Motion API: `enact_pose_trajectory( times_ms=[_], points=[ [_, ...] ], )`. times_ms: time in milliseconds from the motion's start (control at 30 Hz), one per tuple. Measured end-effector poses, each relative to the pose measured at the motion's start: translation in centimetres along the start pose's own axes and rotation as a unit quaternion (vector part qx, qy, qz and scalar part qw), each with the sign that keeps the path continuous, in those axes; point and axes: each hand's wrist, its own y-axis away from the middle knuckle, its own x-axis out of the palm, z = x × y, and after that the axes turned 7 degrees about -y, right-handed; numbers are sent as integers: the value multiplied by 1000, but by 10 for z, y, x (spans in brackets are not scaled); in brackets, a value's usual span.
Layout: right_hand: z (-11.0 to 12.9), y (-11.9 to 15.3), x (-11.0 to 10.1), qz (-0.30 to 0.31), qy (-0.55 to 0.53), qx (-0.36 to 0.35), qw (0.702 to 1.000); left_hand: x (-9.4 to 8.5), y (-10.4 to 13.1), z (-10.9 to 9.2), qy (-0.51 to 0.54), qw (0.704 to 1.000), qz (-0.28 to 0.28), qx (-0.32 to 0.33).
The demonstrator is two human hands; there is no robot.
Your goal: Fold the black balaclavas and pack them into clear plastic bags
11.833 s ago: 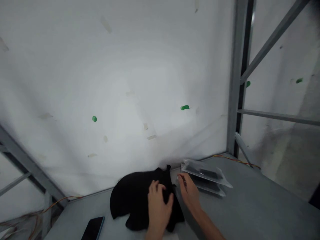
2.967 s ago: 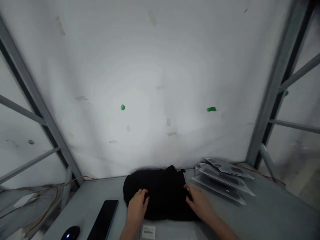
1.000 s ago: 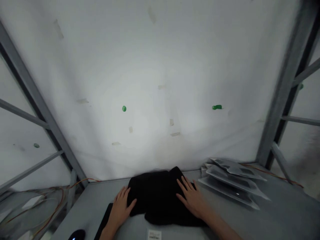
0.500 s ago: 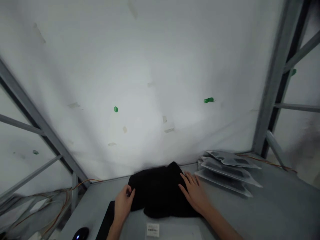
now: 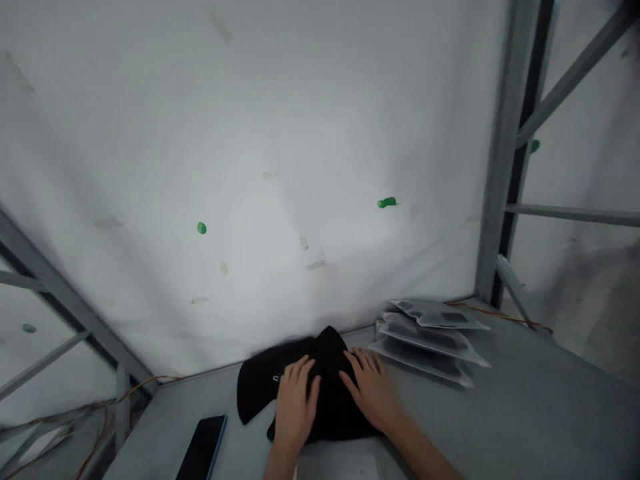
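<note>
Black cloth (image 5: 334,408) under bare fingers (image 5: 296,375)

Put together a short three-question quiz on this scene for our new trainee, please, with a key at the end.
1. Multiple choice: what colour is the cloth under the left hand and the right hand?
a) red
b) white
c) black

2. True or false: the phone lies on the grey table, to the person's left of the cloth.

3. Open question: what lies on the grey table to the person's right of the cloth, near the back wall?

Key: 1. c. 2. True. 3. A stack of see-through plastic bags.
</note>
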Motion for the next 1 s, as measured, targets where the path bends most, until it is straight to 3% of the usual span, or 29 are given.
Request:
enact_pose_trajectory(
  times_ms=[100, 233, 300, 500, 633, 800, 1000],
  points=[
    [4, -1, 0, 12, -16, 3, 1000, 0, 8, 27, -8, 998, -23, -59],
    [7, -1, -2, 22, -26, 6, 999, 20, 19, 35, -42, 994, 85, -52],
    [6, 0, -4, 23, -30, 6, 999, 24, 23, 36, -38, 993, 100, -53],
    [1, -2, -6, 7, -31, 22, 999, 16, 46, 51, -70, 967, 75, -235],
    [2, -3, -8, 0, -45, 14, 999, 17, 59, 48, -102, 970, 46, -217],
    [0, -7, -22, -60, -122, -5, 991, 7, 51, 34, -166, 971, -2, -171],
    [-9, -11, -34, -124, -192, 5, 974, 8, 48, 28, -133, 973, 29, -186]
  ],
)
